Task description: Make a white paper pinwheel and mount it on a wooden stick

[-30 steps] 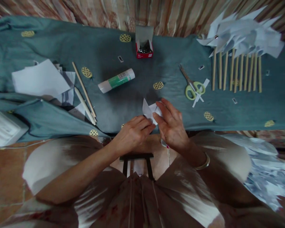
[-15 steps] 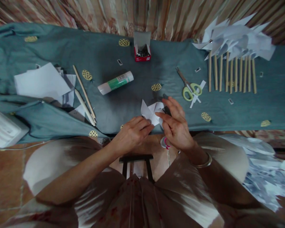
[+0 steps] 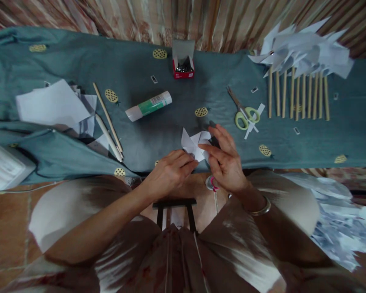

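Observation:
A small white folded paper pinwheel (image 3: 192, 143) lies at the near edge of the teal cloth (image 3: 177, 126). My left hand (image 3: 169, 173) is closed and pinches its lower corner with the fingertips. My right hand (image 3: 224, 160) holds the paper's right side between thumb and forefinger, the other fingers stretched out. A bangle (image 3: 259, 209) sits on the right wrist.
A glue stick (image 3: 149, 106) lies above the hands, a red box of pins (image 3: 183, 67) further back. Green-handled scissors (image 3: 243, 112) lie to the right. Several finished pinwheels on sticks (image 3: 299, 77) lie far right. Loose paper (image 3: 51, 103) and sticks (image 3: 108, 120) lie left. Paper scraps (image 3: 341, 219) lie on the floor.
My right hand has shifted slightly up and right along the paper, and the paper has opened a little. The left hand has stayed in place.

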Motion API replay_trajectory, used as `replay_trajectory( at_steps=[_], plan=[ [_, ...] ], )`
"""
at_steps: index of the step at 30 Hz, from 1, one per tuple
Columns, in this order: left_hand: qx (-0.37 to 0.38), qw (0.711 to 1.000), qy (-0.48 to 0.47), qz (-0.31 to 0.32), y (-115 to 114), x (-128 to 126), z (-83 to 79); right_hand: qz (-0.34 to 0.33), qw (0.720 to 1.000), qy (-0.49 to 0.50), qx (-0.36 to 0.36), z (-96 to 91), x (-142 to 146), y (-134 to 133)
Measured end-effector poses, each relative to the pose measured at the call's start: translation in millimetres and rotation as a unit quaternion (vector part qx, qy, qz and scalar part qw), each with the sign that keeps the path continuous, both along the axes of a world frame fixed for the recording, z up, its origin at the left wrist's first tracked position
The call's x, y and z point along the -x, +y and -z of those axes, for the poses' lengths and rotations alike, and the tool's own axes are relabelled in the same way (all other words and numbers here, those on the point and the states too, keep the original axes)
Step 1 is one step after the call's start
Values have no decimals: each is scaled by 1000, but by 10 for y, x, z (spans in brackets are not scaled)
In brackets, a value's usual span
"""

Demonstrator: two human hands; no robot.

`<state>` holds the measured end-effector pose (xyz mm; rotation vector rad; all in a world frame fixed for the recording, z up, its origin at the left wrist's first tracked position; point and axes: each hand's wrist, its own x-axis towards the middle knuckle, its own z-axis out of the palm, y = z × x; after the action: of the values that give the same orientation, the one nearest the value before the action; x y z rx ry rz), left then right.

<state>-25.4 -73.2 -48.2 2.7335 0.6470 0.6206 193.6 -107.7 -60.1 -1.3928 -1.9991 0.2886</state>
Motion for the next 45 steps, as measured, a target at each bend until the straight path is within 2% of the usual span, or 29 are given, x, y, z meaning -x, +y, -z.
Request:
replay_trajectory(
  at_steps=[9,28,36,41,45],
  plan=[
    [-5,1000,-13,-1,-5,-17,-3,9,996,-84,-12,26,159,15],
    [1,1000,-27,4,4,-7,-19,-18,1000,10,0,25,71,0],
    [-4,997,-73,4,8,29,-40,22,1000,5,6,-30,89,29],
    [19,996,-91,-11,69,134,-116,28,999,13,10,-40,84,25],
    [26,994,-98,-45,160,193,-113,23,1000,20,6,-45,85,24]
  ],
)
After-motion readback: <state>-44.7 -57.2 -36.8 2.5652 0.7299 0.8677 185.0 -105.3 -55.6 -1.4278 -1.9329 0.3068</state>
